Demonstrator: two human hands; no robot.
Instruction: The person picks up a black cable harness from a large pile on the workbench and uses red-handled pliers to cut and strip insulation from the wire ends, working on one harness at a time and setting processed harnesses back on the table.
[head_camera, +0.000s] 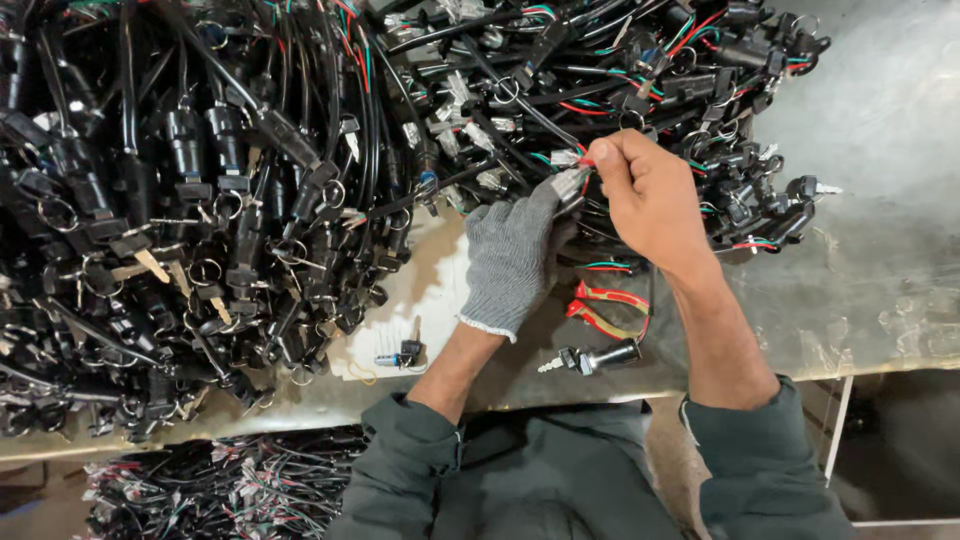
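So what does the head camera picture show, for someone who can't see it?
A gloved left hand and bare right hand pinch a small white connector with coloured wires. A heap of black cables and keys covers the grey table.

Your left hand (512, 258) wears a grey knit cloth glove, matt & nubbly; your right hand (650, 200) is bare, pinching a whitish plastic connector (568, 183) w/ thin glossy-coated wires. The harness pile (200, 200) is glossy black plastic sheathing w/ shiny metal key rings & keys. The table (880, 250) is dull grey sheet metal, scuffed & smeary; the lock cylinder (600, 356) looks like black plastic w/ a bright metal key.
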